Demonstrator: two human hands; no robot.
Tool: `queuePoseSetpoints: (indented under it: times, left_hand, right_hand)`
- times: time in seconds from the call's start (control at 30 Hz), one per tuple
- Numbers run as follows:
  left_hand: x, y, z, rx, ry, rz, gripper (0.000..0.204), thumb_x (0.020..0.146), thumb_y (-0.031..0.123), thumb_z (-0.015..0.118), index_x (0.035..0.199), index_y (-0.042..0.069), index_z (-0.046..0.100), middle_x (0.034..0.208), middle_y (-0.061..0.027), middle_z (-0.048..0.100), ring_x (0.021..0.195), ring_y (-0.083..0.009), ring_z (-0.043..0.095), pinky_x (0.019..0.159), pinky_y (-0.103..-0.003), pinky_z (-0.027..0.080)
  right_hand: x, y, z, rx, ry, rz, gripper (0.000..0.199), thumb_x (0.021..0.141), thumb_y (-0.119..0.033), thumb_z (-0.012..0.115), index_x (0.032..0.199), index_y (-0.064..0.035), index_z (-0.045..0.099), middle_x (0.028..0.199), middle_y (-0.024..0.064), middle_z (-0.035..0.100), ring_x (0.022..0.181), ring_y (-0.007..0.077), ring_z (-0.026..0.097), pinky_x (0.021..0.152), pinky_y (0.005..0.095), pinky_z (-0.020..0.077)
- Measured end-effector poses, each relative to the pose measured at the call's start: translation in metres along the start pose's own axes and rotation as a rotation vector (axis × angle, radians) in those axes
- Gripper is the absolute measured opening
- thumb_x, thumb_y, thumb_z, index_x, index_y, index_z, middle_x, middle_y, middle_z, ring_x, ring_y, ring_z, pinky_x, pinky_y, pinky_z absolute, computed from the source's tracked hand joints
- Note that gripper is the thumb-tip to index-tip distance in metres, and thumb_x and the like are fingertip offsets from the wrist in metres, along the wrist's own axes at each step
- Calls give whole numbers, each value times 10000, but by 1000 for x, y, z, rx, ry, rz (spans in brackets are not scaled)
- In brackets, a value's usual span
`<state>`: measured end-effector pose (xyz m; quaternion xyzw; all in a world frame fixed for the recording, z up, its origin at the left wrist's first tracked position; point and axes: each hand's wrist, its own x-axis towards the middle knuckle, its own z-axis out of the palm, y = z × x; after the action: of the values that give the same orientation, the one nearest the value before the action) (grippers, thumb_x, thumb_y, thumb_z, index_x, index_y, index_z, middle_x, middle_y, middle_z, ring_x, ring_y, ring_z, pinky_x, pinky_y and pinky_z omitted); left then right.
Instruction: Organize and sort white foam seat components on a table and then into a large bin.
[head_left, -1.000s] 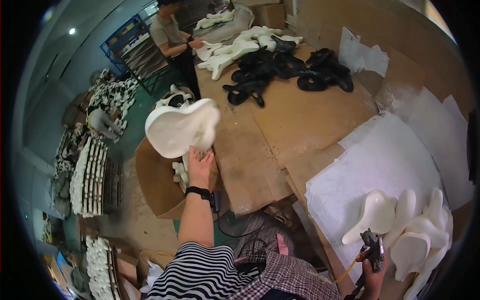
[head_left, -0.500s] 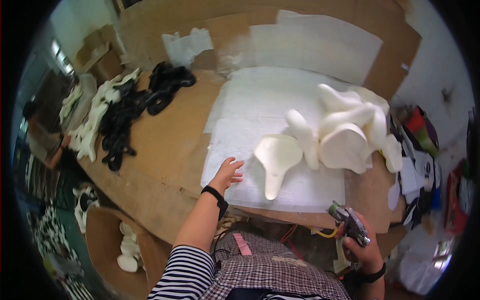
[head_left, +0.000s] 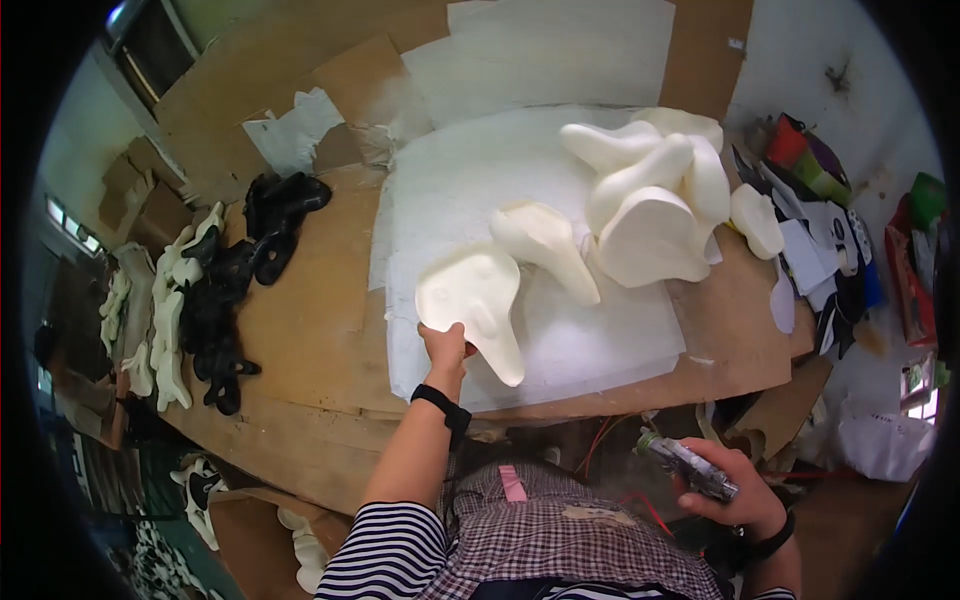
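Note:
My left hand [head_left: 446,350] grips the near edge of a cream foam bicycle saddle pad [head_left: 465,290], thumb on top, fingers hidden beneath. The pad shows its hollow side, its narrow nose pointing toward me. Beside it on the white paper lies another saddle pad [head_left: 545,245], and a heap of several more pads [head_left: 650,240] rises to the right. Low at the right, off the table edge, my right hand [head_left: 735,490] is closed around a metal spray gun [head_left: 690,466], its nozzle pointing up and left.
White paper [head_left: 620,345] covers part of the cardboard-topped table [head_left: 300,330]. Black saddle pads [head_left: 215,290] and cream ones [head_left: 170,330] line its left side. A cardboard box [head_left: 250,545] with cream pads stands below left. Papers and clutter [head_left: 815,250] crowd the right edge.
My left hand has closed on the nearest saddle pad, which has shifted left and turned. The pad next to it also lies differently. The view has swung right; the spray gun stays in my right hand.

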<state>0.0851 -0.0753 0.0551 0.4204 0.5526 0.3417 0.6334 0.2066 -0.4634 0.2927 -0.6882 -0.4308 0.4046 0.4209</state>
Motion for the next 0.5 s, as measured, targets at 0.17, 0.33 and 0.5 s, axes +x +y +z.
queuePoseSetpoints:
  times: [0.17,0.33,0.5]
  left_hand:
    - [9,-10,-15,-2,95,-90,573,778,-25,514,1268,23,221,1168,-213,476,874,-320,633,578,-425,595]
    - [34,-25,-44,99,26,-218,533,764,-2,556,1236,-52,312,1152,-226,497,886,-334,621,599,-448,575]
    - [110,-8,-80,519,275,332,611,764,111,619,1302,-45,373,1142,-232,542,989,-394,581,866,-419,486]
  right_hand:
    - [30,-21,21,96,18,40,594,762,-133,752,1274,1,484,861,53,645,746,123,615,702,255,489]
    - [44,-37,29,212,198,-18,649,749,-161,752,1299,14,455,869,64,635,765,127,614,708,278,498]
    - [31,-41,30,155,168,17,680,771,-162,748,1339,-7,409,944,86,619,827,145,613,721,282,497]
